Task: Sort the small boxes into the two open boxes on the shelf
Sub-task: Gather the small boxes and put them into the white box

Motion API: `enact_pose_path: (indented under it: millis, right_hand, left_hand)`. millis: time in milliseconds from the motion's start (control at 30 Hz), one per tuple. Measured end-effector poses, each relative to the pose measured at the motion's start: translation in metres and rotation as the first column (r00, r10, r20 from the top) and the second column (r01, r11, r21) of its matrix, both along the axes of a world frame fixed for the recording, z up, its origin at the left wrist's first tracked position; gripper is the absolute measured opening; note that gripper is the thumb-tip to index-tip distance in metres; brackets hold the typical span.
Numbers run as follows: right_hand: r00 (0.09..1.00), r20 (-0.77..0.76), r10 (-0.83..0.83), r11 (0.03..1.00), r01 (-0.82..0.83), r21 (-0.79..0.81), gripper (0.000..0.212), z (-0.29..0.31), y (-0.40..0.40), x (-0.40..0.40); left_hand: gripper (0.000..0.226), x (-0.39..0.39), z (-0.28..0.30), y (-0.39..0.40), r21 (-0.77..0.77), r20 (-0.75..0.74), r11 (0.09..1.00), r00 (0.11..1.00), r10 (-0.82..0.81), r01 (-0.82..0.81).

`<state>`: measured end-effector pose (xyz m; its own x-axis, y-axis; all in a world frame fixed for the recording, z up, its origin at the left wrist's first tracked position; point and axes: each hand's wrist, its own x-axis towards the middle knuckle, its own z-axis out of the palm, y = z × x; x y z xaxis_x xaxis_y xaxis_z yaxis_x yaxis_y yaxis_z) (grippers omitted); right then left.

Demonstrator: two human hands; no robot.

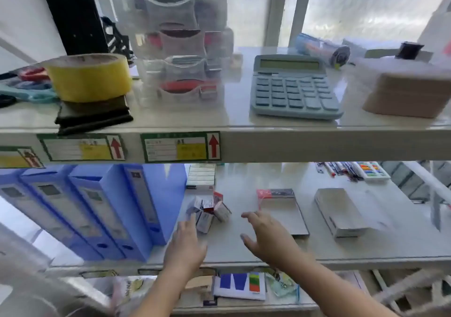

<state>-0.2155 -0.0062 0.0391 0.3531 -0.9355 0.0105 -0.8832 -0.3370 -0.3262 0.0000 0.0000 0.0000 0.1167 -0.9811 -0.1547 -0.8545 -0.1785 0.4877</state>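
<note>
On the lower shelf [317, 248], the left hand [186, 243] touches the small boxes [208, 210]; the right hand [266, 236] hovers. Both are spread and hold nothing. Best pinch one box at a time.

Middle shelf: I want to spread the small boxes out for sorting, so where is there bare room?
Bare shelf lies in front of the small boxes, between the left hand and right hand. More lies between the flat tray and the silver box, and right of that box. It is crowded left, by the blue file boxes.
</note>
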Motion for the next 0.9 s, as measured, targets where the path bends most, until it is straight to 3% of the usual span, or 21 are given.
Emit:
enact_pose_path:
  millis: [167,333,600,667,767,900]
  right_hand:
    - [0.983,0.048,-0.178,0.979,0.172,0.109,0.066,-0.039,-0.049,0.056]
    - [0.961,0.099,-0.258,0.965,0.252,0.070,0.042,-0.060,-0.067,0.072]
    - [0.860,0.413,-0.300,0.951,0.303,0.061,0.045,-0.065,-0.059,0.059]
    - [0.819,0.481,-0.312,0.941,0.337,0.037,0.059,-0.056,-0.051,0.043]
    - [0.775,0.525,-0.352,0.897,0.439,-0.046,0.056,-0.038,-0.039,-0.012]
    - [0.761,0.386,-0.522,0.766,0.617,-0.181,0.044,-0.019,-0.031,-0.122]
  left_hand:
    - [0.090,-0.011,-0.007,-0.034,-0.071,0.000,0.994,0.996,0.085,-0.085]
    - [0.080,-0.012,-0.019,-0.044,-0.082,-0.011,0.993,0.996,0.083,-0.084]
    - [0.058,-0.016,-0.009,-0.018,-0.243,-0.321,0.954,0.943,0.089,-0.173]
    - [0.047,-0.025,-0.002,-0.013,-0.308,-0.390,0.938,0.921,0.025,-0.156]
    - [0.037,-0.049,0.011,-0.008,-0.284,-0.497,0.951,0.867,-0.036,-0.123]
    - [0.037,-0.091,0.026,-0.009,-0.196,-0.630,0.979,0.772,-0.077,-0.062]
